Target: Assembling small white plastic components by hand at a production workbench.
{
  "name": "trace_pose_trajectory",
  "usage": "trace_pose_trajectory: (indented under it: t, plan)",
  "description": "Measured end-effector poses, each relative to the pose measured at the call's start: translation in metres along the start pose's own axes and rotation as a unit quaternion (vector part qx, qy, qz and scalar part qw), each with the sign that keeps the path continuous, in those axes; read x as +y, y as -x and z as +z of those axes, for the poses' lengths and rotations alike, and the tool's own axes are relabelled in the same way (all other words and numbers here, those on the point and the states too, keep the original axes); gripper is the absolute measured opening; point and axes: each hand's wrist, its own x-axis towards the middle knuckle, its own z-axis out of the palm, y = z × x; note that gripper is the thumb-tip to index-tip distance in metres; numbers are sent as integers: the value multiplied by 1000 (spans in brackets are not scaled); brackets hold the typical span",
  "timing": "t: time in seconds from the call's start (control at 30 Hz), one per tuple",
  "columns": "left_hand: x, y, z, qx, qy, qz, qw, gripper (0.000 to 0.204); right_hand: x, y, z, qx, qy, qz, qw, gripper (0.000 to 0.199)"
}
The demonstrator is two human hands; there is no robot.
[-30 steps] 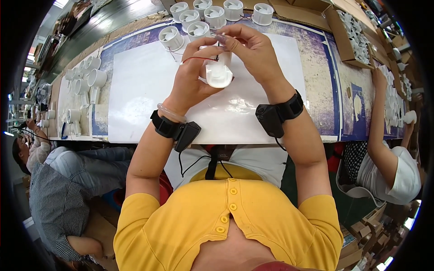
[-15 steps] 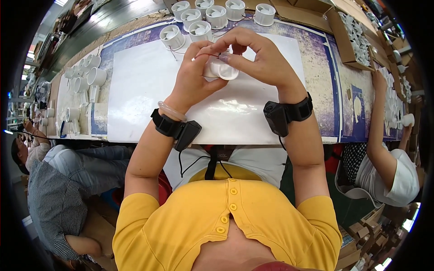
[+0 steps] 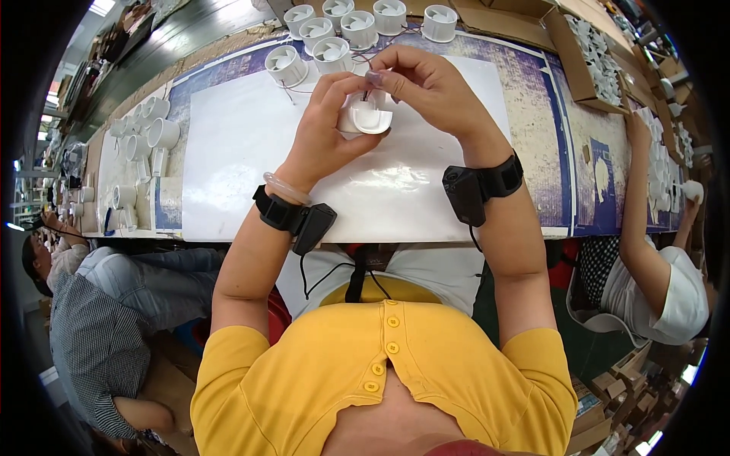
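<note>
A small white plastic fan housing (image 3: 366, 118) is held above a white sheet (image 3: 228, 144) on the workbench. My left hand (image 3: 323, 133) cups it from the left and below. My right hand (image 3: 426, 87) is over its top, with thumb and forefinger pinched at thin wires where they meet the housing. Both wrists carry black strapped devices. Several finished white fan housings (image 3: 334, 30) stand in a row at the far edge of the sheet, thin red and black wires trailing from them.
More white housings (image 3: 141, 133) sit at the far left of the bench. An open cardboard box (image 3: 589, 57) of white parts stands at the right. A person in white (image 3: 661, 266) works at my right; another in a checked shirt (image 3: 84, 319) sits at my left.
Both hands have lifted the housing slightly farther from me and turned it. My right fingers have moved from above it down onto the wires at its top.
</note>
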Motion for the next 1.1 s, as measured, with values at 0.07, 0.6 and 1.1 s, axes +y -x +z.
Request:
trace_pose_trajectory:
  t: [0.07, 0.6, 1.1]
  plan:
    - [0, 2, -2, -3, 11, -5, 1000, 59, -8, -1, 7, -3, -43, 4, 999, 12]
    - [-3, 8, 3, -9, 80, -47, 996, 71, -10, -4, 16, 80, -153, -9, 985, 12]
    - [-5, 7, 0, 89, 88, -33, 992, 67, 15, -4, 30, 71, -42, -18, 996, 20]
